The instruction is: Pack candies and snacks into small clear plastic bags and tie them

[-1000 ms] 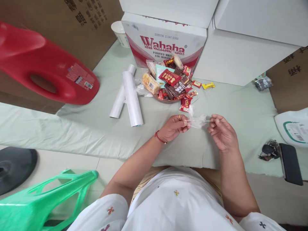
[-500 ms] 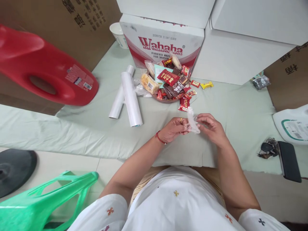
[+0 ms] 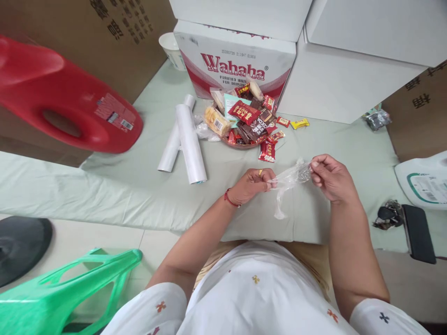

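Observation:
A thin, crumpled piece of clear plastic [image 3: 291, 177] stretches between my two hands above the cloth; whether it is a bag or a glove I cannot tell. My left hand [image 3: 256, 184] pinches its left end between thumb and fingers. At the upper right end, my right hand [image 3: 333, 179] grips it the same way. One strip of the plastic hangs down between the hands. Just beyond them lies a red snack packet [image 3: 267, 151], in front of a round dish [image 3: 240, 145] heaped with wrapped snacks.
Two white rolls [image 3: 191, 144] lie crossed to the left, near a large red jug [image 3: 70, 102]. A Wahaba carton [image 3: 233, 51] stands behind the snacks. On the right are keys [image 3: 388, 214], a black phone [image 3: 419, 232] and a white bottle [image 3: 424, 179]. A green stool [image 3: 70, 288] stands lower left.
My right hand has moved right and slightly away from me, pulling the bunched plastic out into a longer stretch. My left hand has stayed nearly in place.

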Demonstrator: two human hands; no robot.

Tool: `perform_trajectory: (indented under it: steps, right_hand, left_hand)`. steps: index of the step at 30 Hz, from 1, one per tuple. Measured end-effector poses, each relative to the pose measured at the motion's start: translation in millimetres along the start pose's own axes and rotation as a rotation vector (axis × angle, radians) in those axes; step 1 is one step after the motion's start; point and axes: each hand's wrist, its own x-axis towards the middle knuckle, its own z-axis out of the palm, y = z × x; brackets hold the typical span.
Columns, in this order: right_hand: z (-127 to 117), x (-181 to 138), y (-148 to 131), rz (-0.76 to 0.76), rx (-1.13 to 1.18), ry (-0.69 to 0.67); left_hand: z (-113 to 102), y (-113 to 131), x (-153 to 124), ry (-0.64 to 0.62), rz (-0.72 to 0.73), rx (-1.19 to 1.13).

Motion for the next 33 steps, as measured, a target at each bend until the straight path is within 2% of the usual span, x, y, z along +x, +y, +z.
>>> perform_trajectory:
  steps: [4, 7, 11, 14, 18, 24, 28, 33]
  right_hand:
    - [-7.0, 2.0, -13.9, 0.012, 0.032, -0.008]
    - [-3.1, 7.0, -14.5, -0.002, 0.089, 0.001]
    - [7.3, 12.8, 5.4, -0.060, 0.178, 0.188]
    - [16.0, 5.9, 24.3, 0.010, 0.207, 0.272]
    - [36.6, -11.0, 35.7, 0.126, 0.188, 0.205]
    - [69.8, -16.6, 34.6, 0.076, 0.244, 0.145]
    - [66.9, -16.4, 34.1, 0.105, 0.216, 0.174]
    - [45.5, -22.7, 25.4, 0.235, 0.146, 0.030]
  left_hand:
    - [-1.9, -0.4, 3.0, 0.136, 0.060, -0.039]
    - [0.1, -1.6, 4.7, 0.206, 0.052, -0.078]
    - [4.3, -3.6, 5.1, 0.257, 0.041, -0.130]
    - [5.5, -6.1, 6.5, 0.301, 0.084, -0.143]
    - [5.1, -10.5, 8.1, 0.287, 0.159, -0.065]
    - [6.5, -13.3, 7.8, 0.277, 0.155, 0.091]
    - [3.6, -12.5, 9.7, 0.359, 0.109, 0.041]
    - [-3.5, -9.2, 10.9, 0.394, 0.003, -0.009]
